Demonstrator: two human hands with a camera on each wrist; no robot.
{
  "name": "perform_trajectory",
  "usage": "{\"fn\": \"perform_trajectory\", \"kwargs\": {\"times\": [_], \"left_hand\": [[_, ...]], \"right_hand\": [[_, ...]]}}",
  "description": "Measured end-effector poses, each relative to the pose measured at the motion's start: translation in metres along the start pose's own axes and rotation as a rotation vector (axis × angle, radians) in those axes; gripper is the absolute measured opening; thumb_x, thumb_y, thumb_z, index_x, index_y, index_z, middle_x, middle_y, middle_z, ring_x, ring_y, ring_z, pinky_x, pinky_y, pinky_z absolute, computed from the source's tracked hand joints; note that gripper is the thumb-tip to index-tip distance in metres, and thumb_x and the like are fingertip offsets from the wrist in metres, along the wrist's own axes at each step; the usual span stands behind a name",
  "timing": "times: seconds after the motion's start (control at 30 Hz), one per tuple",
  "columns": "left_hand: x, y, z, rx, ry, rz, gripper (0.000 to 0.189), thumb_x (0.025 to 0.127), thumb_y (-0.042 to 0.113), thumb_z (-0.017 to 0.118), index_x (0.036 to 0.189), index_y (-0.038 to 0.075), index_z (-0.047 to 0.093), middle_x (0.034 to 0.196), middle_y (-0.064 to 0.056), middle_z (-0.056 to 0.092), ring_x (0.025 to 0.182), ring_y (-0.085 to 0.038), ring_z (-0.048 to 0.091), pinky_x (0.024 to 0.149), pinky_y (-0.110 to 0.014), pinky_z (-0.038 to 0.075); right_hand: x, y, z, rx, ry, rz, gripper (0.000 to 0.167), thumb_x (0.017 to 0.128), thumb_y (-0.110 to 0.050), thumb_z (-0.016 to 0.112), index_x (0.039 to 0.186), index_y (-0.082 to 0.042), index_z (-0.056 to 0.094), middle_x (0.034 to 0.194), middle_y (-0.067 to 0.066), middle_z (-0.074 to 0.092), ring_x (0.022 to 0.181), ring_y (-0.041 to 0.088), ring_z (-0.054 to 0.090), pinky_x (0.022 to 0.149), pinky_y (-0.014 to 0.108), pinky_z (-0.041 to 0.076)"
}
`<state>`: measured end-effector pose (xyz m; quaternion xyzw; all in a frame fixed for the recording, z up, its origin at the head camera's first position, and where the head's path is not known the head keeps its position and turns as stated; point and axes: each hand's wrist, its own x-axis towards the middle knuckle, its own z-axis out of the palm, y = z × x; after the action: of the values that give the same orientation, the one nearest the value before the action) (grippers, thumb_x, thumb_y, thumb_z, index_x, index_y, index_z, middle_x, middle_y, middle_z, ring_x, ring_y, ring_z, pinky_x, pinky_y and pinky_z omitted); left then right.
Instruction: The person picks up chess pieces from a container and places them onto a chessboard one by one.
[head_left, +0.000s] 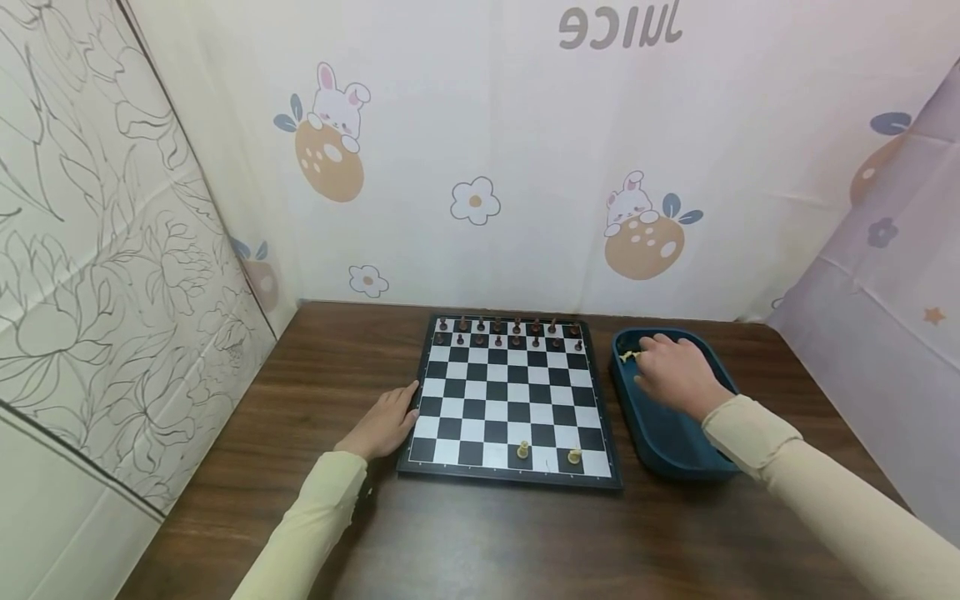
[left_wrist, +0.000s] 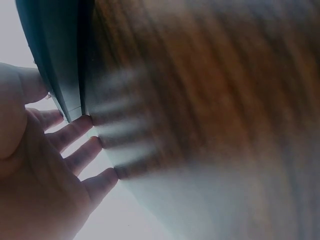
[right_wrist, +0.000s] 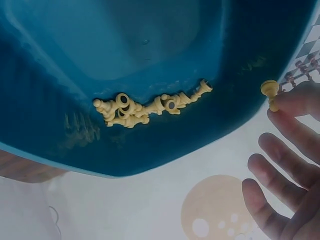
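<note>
One cream piece [right_wrist: 270,89], partly covered by right hand [head_left: 673,375].

Chessboard [head_left: 497,389]: on the surface [head_left: 337,367], right of my left fingers [head_left: 406,395]
Far rows: sixteen standing pieces [head_left: 516,342]
Near row: two pieces [head_left: 522,451]
Tray [head_left: 671,429]: right of the board, loose pieces [right_wrist: 157,105] inside

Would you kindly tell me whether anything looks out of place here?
Only the lettering on the wall covering stands out: it runs backwards, from right to left. Nothing looks spilled around the chessboard or blue tray.
</note>
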<state>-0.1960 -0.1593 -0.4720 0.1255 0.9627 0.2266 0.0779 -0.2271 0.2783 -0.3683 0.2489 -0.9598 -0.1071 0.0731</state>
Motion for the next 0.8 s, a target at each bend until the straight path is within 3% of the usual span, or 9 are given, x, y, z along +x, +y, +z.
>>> {"fn": "perform_trajectory", "kwargs": {"times": [0.8], "left_hand": [[-0.002, 0.003, -0.002, 0.003, -0.01, -0.01, 0.056, 0.102, 0.025, 0.042, 0.15, 0.001, 0.025, 0.148, -0.02, 0.035, 0.135, -0.035, 0.032, 0.111, -0.048, 0.027]], "right_hand": [[-0.007, -0.016, -0.013, -0.042, 0.061, -0.066, 0.024, 0.072, -0.024, 0.084, 0.075, -0.003, 0.073, 0.071, 0.006, 0.055, 0.06, 0.02, 0.042, 0.045, 0.027, 0.034]]}}
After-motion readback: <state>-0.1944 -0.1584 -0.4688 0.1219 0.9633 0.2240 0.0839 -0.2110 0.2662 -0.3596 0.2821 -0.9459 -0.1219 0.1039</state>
